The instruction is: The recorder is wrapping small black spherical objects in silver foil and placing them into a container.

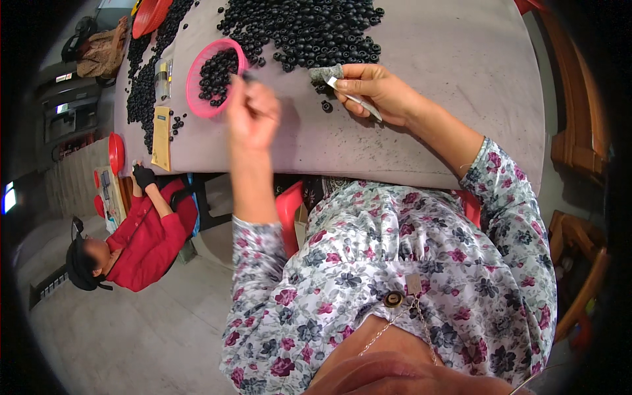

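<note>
While my left hand (253, 112) pinches a small dark piece (248, 77) beside the pink basket (195, 79), my right hand (372, 92) grips a thin blade (361, 102) near the black pile (309, 29).

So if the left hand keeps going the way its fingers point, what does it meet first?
Most likely the pink basket of black pieces: the left hand points up-left at its near rim. Height above the table is unclear.
</note>
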A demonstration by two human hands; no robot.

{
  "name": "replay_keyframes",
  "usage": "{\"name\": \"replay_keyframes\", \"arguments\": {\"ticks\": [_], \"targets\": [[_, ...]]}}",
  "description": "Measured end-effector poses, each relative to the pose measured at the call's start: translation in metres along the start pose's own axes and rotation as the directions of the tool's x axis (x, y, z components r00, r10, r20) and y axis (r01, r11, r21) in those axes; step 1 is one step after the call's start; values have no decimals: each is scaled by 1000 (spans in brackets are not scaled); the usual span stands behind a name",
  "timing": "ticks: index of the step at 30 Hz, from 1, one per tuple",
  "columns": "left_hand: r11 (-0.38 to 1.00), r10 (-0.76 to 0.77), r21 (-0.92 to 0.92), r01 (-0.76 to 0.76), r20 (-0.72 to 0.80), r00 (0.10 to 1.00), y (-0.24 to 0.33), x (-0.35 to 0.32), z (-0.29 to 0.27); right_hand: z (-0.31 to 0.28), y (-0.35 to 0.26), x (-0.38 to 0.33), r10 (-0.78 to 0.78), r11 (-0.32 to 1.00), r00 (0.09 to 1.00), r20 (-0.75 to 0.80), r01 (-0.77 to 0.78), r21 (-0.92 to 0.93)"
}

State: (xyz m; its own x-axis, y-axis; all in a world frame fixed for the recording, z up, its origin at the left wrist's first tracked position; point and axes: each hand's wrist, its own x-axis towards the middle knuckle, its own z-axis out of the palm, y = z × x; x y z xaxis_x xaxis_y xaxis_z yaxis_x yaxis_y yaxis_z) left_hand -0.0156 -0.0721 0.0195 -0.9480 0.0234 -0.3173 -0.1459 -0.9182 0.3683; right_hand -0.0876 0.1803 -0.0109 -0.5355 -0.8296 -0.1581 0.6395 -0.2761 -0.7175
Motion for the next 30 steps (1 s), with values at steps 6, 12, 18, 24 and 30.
{"name": "replay_keyframes", "arguments": {"ticks": [6, 12, 18, 24, 30], "targets": [[792, 323, 566, -228, -72, 944, 30, 27, 6, 1, -5, -3, 32, 999, 999, -21, -31, 20], [72, 519, 957, -281, 205, 830, -81, -2, -5, 1, -2, -2, -12, 1000, 1000, -8, 12, 1], [-348, 418, 936, -59, 211, 884, -83, -11, 6, -2, -2, -3, -24, 1000, 1000, -2, 24, -18], [-47, 449, 985, -166, 169, 877, -86, -13, -1, 1, -3, -2, -27, 999, 1000, 4, 27, -36], [-306, 417, 943, -132, 257, 872, -85, -16, 8, 0, -2, -1, -30, 998, 999, 10, 31, -63]]}}
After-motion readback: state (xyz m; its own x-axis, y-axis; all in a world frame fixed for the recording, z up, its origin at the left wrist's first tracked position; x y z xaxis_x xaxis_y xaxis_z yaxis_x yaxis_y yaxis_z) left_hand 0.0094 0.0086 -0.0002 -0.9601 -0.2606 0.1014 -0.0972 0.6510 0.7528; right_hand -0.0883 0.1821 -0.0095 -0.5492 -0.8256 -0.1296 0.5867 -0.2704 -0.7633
